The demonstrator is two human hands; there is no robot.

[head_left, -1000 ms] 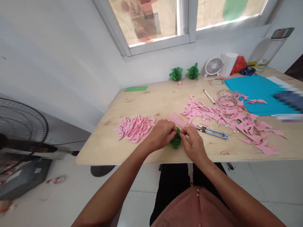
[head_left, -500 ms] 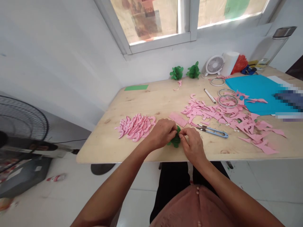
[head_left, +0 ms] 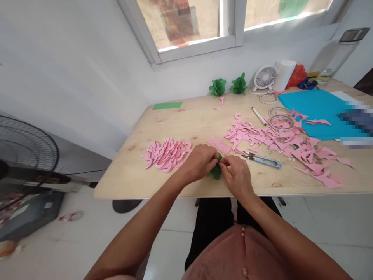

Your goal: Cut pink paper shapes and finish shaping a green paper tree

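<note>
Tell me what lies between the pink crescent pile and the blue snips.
In the head view, both hands lie there: the left hand and the right hand, their fingers closed on a green paper piece between them.

Deep green on the folded paper piece [head_left: 216, 172]; same green on the two paper balls [head_left: 217, 87] and, flatter, on the card strip [head_left: 167, 105]. Plain pink throughout the crescent cut-outs [head_left: 167, 153] and the scraps [head_left: 279, 142]. Shows pale wood with darker knots and grain on the table [head_left: 186, 124]. Bright blue on the handle of the snips [head_left: 266, 161], turquoise on the big sheet [head_left: 314, 109]. White on the small fan [head_left: 265, 77], roll [head_left: 284, 73] and pen [head_left: 258, 116]; red on the bag [head_left: 295, 76]. Black on the floor fan [head_left: 26, 151] and trousers [head_left: 210, 225], rust-pink on the top [head_left: 241, 256].
</note>
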